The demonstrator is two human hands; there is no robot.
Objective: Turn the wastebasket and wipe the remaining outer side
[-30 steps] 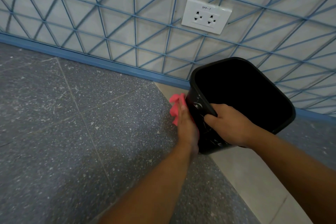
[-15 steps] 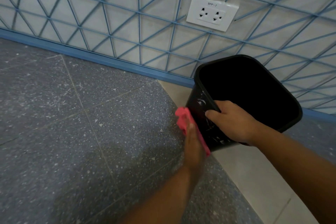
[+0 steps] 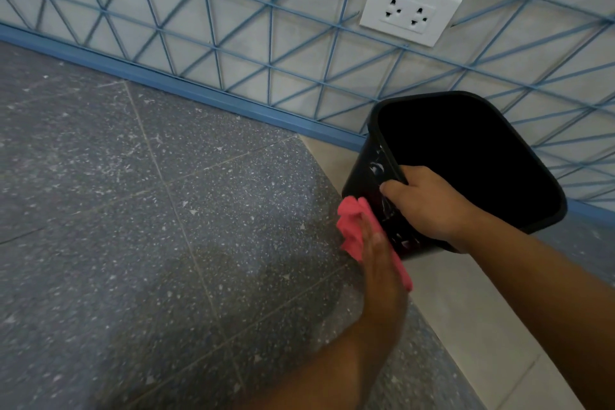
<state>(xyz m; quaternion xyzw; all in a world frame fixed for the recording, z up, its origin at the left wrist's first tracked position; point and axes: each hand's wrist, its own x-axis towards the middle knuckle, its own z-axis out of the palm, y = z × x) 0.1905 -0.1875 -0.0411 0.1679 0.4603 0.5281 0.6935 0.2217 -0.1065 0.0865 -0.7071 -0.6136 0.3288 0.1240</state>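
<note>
Head view: right hand [image 3: 429, 206] fingers grip bin [image 3: 362, 173] rim; left hand [image 3: 379, 263] flat, pressing cloth [image 3: 352, 226] against its side.

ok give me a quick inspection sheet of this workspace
surface: dark speckled floor with a pale tile strip running under the bin
job's things: black bin, tilted, mouth towards the camera, white marks on its side; pink cloth against that side
clutter: nothing seen
grips: left hand presses the cloth flat on the bin, blurred; right hand grips the bin's rim
cables: nothing seen
surroundings: pale wall with blue line pattern, blue skirting, white double socket, nothing plugged in
</note>
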